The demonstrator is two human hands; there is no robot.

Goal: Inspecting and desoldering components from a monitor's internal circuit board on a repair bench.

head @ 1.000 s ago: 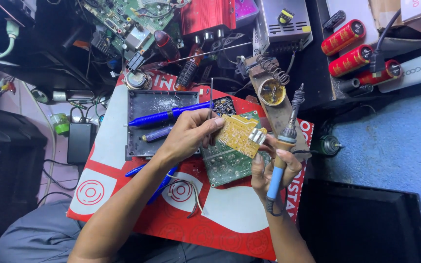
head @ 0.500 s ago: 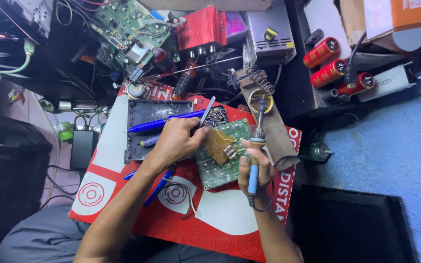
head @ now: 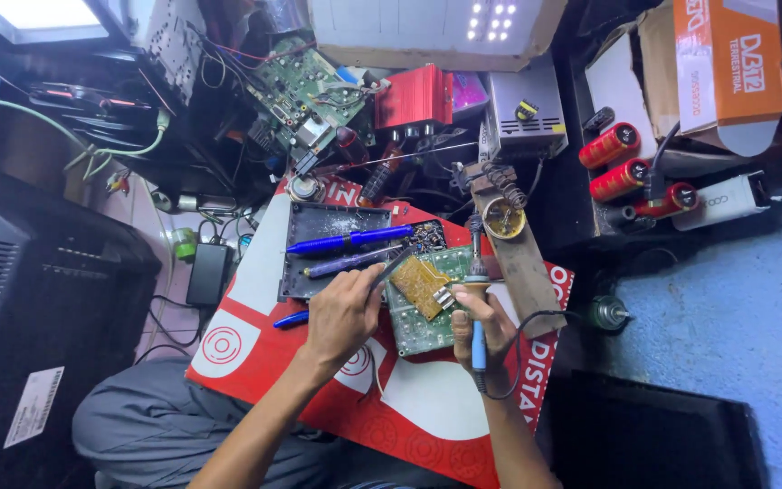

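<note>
Board (head: 427, 303) lies on the red mat (head: 427, 417), between my hands and just ahead of them. My left hand (head: 344, 312) grips tweezers (head: 391, 269) reaching toward it; my right hand (head: 480, 328) is closed on the iron (head: 476, 308), tip pointing away beside the board's right edge.

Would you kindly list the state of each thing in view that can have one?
left hand: closed on a thin metal tool
right hand: gripping a blue-handled soldering iron, tip pointing up
small brown board: lying tilted on the green circuit board
blue screwdriver: lying in the dark tray
red capacitors: lying on their sides
</note>
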